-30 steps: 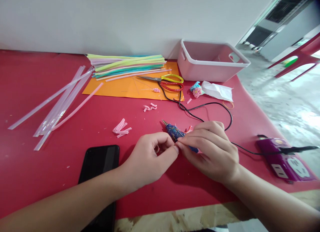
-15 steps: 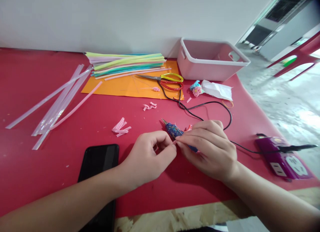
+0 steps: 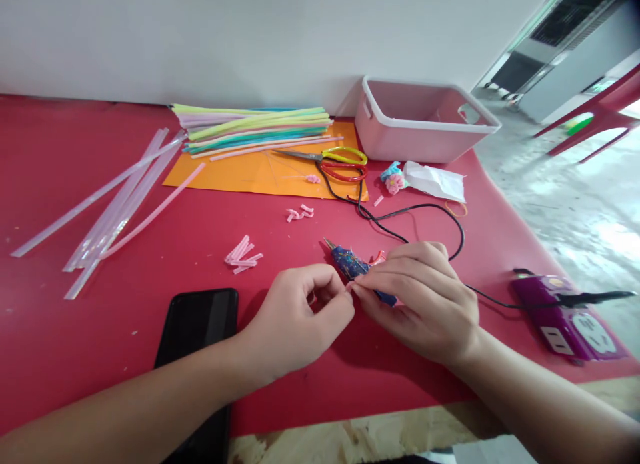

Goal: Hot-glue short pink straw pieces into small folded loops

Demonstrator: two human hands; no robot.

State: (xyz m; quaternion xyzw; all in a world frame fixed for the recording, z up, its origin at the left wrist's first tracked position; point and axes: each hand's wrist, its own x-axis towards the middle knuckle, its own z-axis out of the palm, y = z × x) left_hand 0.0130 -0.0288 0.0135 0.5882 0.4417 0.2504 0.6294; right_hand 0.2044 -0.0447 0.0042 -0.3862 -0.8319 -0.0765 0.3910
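My left hand (image 3: 310, 314) and my right hand (image 3: 420, 301) meet fingertip to fingertip over the red table, both closed in a pinch. Between them is a short pink pipe cleaner piece (image 3: 349, 287), mostly covered by the fingers. A blue glue gun (image 3: 346, 260) lies just behind, partly hidden by my right hand, its nozzle pointing away to the left. Left of it, a little pile of cut pink pipe cleaner pieces (image 3: 243, 255) rests on the table. Farther back are several bent pink pieces (image 3: 300, 213).
A black phone (image 3: 197, 331) lies under my left forearm. Behind are clear glue sticks (image 3: 117, 211), a bundle of coloured pipe cleaners (image 3: 255, 127), scissors (image 3: 320, 157) and a pink bin (image 3: 425, 134). A black cord (image 3: 390, 232) loops near a purple power strip (image 3: 565, 317).
My right hand has shifted very slightly to the right, its fingertips drawing a little away from my left hand's. Everything on the table stays in place.
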